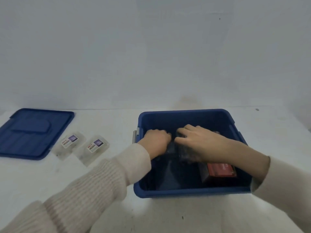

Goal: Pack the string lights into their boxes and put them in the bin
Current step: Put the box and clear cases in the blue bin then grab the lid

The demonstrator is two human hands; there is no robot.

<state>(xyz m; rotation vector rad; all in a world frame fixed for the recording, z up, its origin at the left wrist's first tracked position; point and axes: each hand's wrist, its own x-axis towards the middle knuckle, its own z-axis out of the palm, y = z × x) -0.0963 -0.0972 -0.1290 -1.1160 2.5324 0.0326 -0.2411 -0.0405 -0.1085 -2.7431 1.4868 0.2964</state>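
On the white table [168,216], left hand [156,140] and right hand [200,140] curl round a dark bundle [172,148], likely string lights, inside the blue bin [185,192], red box [220,170] at four o'clock; next it probably needs lifting to the clear boxes [96,147] at nine.

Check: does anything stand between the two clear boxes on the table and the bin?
Nothing visible: bare table separates the clear boxes from the bin, whose lid lies off, farther left.
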